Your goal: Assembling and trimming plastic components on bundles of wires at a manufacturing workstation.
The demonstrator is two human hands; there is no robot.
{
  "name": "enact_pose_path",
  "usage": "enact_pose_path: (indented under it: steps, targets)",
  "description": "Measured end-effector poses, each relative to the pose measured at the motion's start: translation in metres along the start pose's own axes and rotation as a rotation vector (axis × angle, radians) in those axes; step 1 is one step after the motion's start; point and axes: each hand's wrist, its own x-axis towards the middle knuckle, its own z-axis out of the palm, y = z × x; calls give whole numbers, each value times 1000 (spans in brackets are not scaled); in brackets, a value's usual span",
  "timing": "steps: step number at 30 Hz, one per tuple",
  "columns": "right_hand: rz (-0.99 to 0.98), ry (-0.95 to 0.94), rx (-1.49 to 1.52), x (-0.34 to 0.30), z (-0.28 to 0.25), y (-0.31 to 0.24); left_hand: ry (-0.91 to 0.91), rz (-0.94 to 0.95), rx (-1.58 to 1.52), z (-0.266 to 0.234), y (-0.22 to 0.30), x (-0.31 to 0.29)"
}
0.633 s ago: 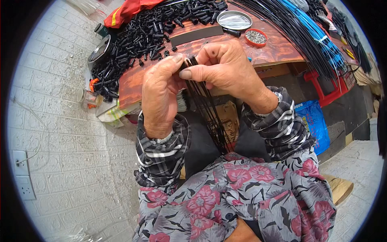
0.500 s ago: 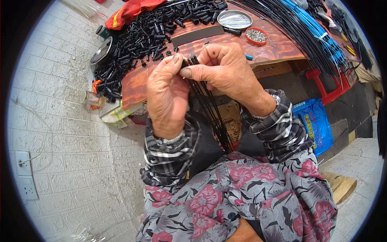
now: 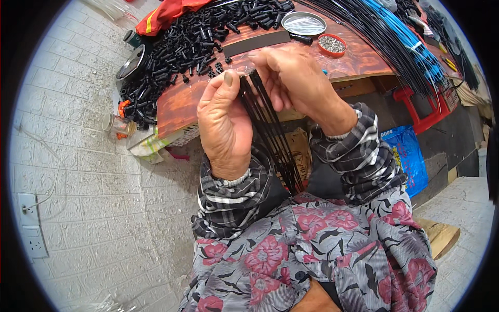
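My left hand (image 3: 226,122) is closed round the upper end of a bundle of thin black rods (image 3: 273,132), thumb near their tips. The rods slant down between my knees to my lap, and several have thicker black ends at the top. Close against those ends, on the far right side, is my right hand (image 3: 304,80), turned with its back up and its fingers curled in. What its fingertips hold is too small or hidden to make out.
A red-brown wooden table (image 3: 176,106) carries a heap of small black tubular parts (image 3: 171,57), a dark flat strip (image 3: 256,43), a round tin of thin white pieces (image 3: 303,24) and a red dish of small metal bits (image 3: 331,45). Long black rods (image 3: 364,47) and blue ones (image 3: 403,39) lie at right.
My right hand has turned and lifted its thumb off the rod ends, its fingers now curled beside them. My left hand has shifted slightly right, and the rod tips show more spread.
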Motion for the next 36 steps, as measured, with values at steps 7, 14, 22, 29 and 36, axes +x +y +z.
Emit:
enact_pose_path:
  steps: [7, 14, 22, 29, 36]
  targets:
    - [102, -52, 115, 2, -7, 10, -119, -112, 92, -1, 6, 2]
    - [-189, -162, 17, 4, -2, 24, -50, -12, 109, -14, 6, 11]
    - [-146, -313, -1, 16, -17, 28, -126, -63, -9, -13, 7, 7]
    - [-311, -243, -102, 12, -4, 29, 37, 92, 49, -5, 6, -3]
    - [-244, -258, -23, 14, -7, 29, 80, 79, 15, -7, 1, 1]
